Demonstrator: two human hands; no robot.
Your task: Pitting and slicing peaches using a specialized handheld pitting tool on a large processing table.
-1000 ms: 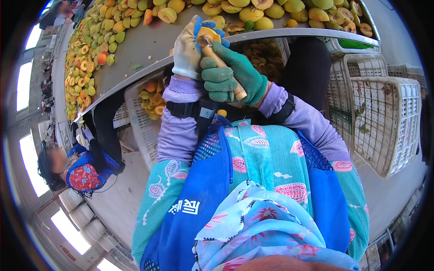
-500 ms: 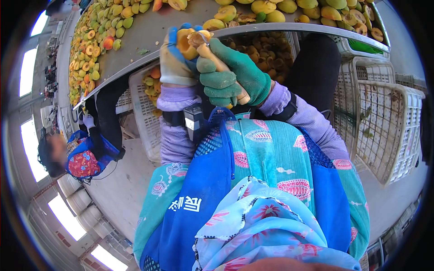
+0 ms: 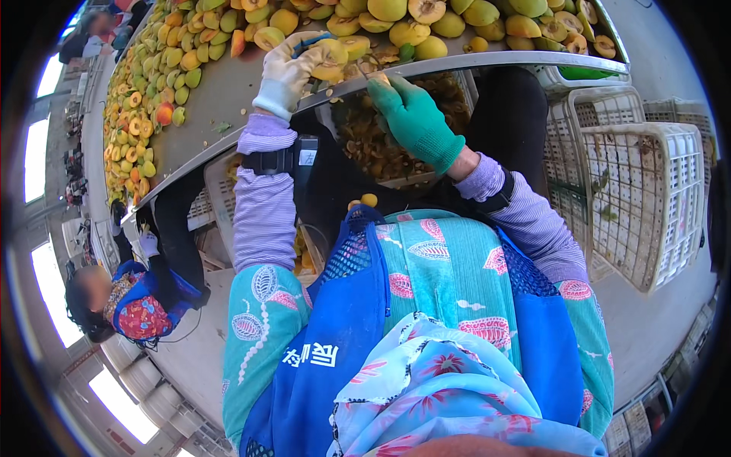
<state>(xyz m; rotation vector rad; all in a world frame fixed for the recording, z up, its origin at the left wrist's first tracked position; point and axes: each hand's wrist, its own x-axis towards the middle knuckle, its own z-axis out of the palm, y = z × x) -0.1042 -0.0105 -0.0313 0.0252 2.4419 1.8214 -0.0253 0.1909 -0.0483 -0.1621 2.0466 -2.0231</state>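
My left hand (image 3: 282, 76), in a white glove with blue fingertips, reaches over the table's front edge. Its fingers close around the side of a yellow peach (image 3: 330, 59), which lies by the metal rim. To its right my right hand (image 3: 419, 122), in a green glove, grips a wooden-handled pitting knife (image 3: 378, 77). Most of the handle is hidden by the glove; the thin metal end points toward the peach. Halved and whole yellow-green peaches (image 3: 407, 32) lie just beyond both hands.
A grey table (image 3: 205, 126) with a raised metal rim holds many peaches on its left and far side. Beneath it stands a crate of cut fruit pieces (image 3: 365, 137). White plastic crates (image 3: 640, 198) stand at the right. Another person (image 3: 145, 305) sits at the left.
Both hands have moved apart. The cut peach my left hand held against the tool is gone from it, and that hand has moved left onto another peach. My right hand has shifted right with the knife.
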